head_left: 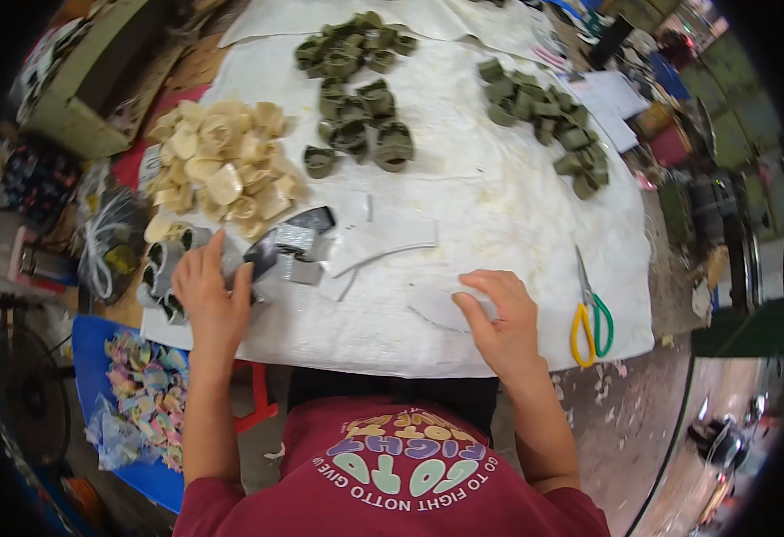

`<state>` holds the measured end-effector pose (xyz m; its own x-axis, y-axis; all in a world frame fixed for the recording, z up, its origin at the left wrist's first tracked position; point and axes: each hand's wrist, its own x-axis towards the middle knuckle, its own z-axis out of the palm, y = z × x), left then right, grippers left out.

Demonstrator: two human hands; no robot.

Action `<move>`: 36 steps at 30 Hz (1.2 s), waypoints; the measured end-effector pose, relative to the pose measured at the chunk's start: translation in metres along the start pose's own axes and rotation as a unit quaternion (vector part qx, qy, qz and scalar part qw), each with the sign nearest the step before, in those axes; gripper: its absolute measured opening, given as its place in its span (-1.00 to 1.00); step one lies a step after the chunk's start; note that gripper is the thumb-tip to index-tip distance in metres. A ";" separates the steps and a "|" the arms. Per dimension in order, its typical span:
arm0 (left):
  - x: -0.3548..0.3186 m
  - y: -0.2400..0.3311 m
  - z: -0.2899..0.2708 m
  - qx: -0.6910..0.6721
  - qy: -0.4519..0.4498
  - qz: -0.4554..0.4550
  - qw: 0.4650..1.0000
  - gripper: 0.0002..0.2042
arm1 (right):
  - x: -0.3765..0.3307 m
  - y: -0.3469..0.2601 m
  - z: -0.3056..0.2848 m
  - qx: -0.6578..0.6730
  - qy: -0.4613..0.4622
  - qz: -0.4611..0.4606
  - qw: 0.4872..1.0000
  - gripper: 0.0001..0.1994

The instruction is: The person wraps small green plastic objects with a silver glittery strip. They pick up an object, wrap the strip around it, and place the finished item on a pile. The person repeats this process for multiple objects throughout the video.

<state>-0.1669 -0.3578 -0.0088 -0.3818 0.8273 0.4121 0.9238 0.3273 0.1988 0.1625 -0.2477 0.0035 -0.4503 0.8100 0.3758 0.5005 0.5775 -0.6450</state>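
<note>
My left hand (210, 294) rests flat on a stack of grey and silver curved pieces (277, 249) at the table's near left, fingers spread over them. My right hand (497, 318) presses on a flat white cut piece (436, 307) lying on the white table cover (499, 206), thumb and fingers pinching its edge. More white curved pieces (378, 240) lie between the two hands. A small pile of grey looped parts (164, 273) sits just left of my left hand.
Scissors with yellow and green handles (590, 315) lie right of my right hand. A cream heap of looped pieces (222, 170) sits at the left, dark green looped pieces (356, 98) and another green group (548, 116) farther back. A blue tray of pastel scraps (146, 385) stands below left.
</note>
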 end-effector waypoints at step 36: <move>0.027 0.230 0.015 -0.534 -0.221 0.126 0.806 -0.95 | 0.003 0.011 -0.060 0.294 0.010 0.214 0.932 -0.90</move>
<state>0.0359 -0.2528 0.0348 0.0790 0.9652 0.2492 0.3282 -0.2612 0.9078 0.2104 -0.2330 0.0374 -0.2856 0.9583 0.0088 0.1371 0.0500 -0.9893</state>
